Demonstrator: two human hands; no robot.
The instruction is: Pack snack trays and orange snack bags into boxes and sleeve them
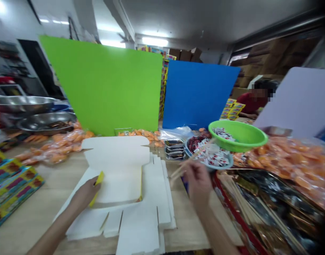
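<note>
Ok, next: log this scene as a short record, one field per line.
Left hand: pinches a yellow strip against a flat white die-cut card blank
Right hand: grips thin wooden sticks
Nearest right hand: blue-rimmed bowl of red-and-white sachets
Surface: light wooden tabletop
Also nearby: green plastic basin; bagged orange items
Background: person in a red top
</note>
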